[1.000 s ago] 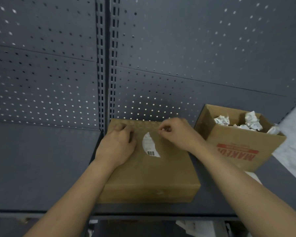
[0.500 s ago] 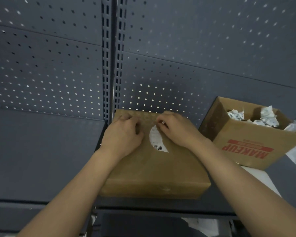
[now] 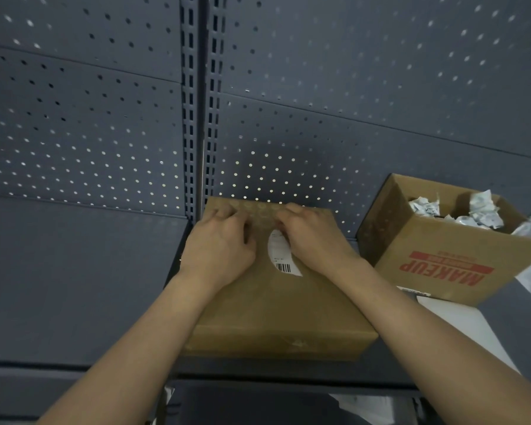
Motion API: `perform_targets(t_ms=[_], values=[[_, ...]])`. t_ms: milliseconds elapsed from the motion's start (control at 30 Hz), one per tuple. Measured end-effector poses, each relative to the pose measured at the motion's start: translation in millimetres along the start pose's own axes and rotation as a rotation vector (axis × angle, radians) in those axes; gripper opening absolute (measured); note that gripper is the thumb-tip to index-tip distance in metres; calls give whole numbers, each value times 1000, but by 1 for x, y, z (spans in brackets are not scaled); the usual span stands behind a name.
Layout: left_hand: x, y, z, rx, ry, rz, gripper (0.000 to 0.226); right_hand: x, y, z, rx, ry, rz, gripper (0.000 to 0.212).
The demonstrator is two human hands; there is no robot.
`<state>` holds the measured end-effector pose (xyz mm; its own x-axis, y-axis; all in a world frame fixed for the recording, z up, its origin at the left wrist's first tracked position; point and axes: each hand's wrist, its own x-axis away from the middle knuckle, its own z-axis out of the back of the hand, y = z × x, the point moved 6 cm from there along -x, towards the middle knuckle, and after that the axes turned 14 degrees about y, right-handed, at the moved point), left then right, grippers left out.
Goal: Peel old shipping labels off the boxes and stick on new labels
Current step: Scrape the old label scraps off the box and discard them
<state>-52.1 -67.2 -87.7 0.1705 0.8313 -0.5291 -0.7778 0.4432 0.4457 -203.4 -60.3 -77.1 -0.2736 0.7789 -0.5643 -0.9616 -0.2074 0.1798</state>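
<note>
A closed brown cardboard box (image 3: 273, 308) lies on the dark shelf against the pegboard wall. On its top is a white shipping label (image 3: 281, 256) with a barcode at its near end; the right part of the label is hidden under my right hand. My left hand (image 3: 221, 243) rests on the box top just left of the label, fingers bent, fingertips near the far edge. My right hand (image 3: 313, 237) has its fingers curled at the label's far upper edge and pinches it there.
An open cardboard box (image 3: 442, 262) printed MAKEUP stands to the right, holding several crumpled white labels (image 3: 472, 210). A white sheet (image 3: 460, 320) lies in front of it. The dark shelf (image 3: 74, 271) stretches left. More white paper shows below the shelf edge.
My hands have drawn closer together on the box top. My right hand has shifted left over the label's far edge, covering more of it. The view has tilted slightly.
</note>
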Motion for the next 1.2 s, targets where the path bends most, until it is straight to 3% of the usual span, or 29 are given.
perform_targets(t_ms=[567,733,867,1200], values=[[2,-1,1,-4,-11,10,29,-1,-6,4,47,-4,52,17],[2,-1,1,-1,-12,2,30,0,-2,2,-81,-60,14,16],[2,-1,0,-12,-14,-1,30,3,11,0,-269,-29,-148,12],[3,-1,-2,-33,-17,-2,29,2,-7,2,57,-8,51,19]])
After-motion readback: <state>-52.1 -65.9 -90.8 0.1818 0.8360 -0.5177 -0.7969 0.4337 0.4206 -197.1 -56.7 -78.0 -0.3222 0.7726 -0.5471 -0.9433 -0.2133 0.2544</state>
